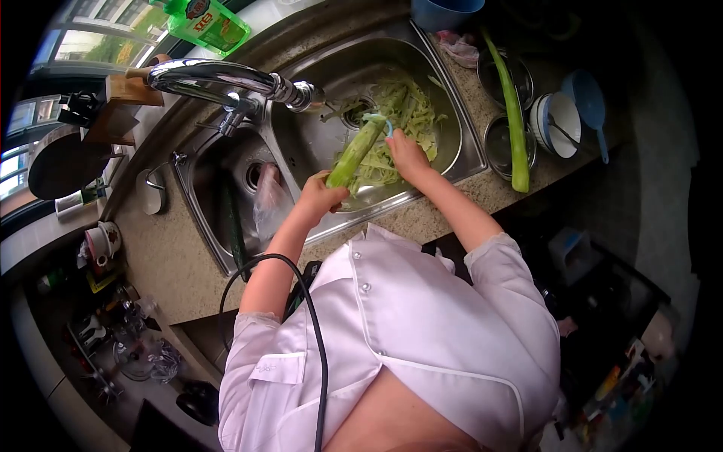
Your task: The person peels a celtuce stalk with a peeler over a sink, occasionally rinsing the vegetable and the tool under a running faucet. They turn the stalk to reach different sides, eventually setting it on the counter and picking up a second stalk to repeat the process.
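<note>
Over the large sink basin (301,162), my left hand (322,197) is closed around the lower end of a thick green celtuce stem (355,154). The stem points up and to the right, and its far part looks paler. My right hand (409,157) grips a light blue peeler (389,126) close to the stem's upper end. My fingers hide most of its handle. Pale green peelings (418,113) lie heaped in the basin beneath and beyond the stem. Another long green stem (514,120) rests across metal bowls on the right counter.
A chrome faucet (218,71) arches over the basin. In the small left basin are a dark green cucumber-like vegetable (232,218) and a plastic bag (271,202). White bowls (553,124) and a blue ladle-like utensil (586,102) stand at right. A black cable (320,339) hangs before my body.
</note>
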The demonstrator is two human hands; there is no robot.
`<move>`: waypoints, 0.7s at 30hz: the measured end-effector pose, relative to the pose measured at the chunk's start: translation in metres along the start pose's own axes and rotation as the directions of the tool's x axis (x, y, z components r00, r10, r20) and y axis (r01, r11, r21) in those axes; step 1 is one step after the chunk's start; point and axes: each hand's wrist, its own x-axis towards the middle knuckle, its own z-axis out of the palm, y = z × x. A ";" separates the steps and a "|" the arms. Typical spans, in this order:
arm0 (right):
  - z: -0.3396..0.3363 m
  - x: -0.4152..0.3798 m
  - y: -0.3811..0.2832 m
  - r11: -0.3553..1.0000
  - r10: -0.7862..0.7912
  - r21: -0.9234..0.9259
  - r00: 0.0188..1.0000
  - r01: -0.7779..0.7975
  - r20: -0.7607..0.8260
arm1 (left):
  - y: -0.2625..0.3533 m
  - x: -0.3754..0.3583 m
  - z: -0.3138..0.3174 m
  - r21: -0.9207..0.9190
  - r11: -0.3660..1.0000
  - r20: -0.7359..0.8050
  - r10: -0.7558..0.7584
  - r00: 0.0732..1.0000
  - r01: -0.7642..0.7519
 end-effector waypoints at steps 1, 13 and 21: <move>0.003 -0.017 -0.022 0.997 -0.075 0.005 0.995 0.074 0.065 | 0.004 -0.004 0.004 0.025 1.000 -0.033 0.006 0.999 -0.005; 0.025 -0.011 -0.053 0.995 -0.090 -0.034 0.985 0.096 0.150 | -0.014 0.006 -0.012 0.053 0.998 -0.135 0.038 0.990 -0.031; 0.011 0.030 0.034 0.972 0.234 -0.019 0.972 -0.234 0.020 | -0.001 -0.007 -0.007 0.100 0.994 -0.032 0.052 0.998 -0.049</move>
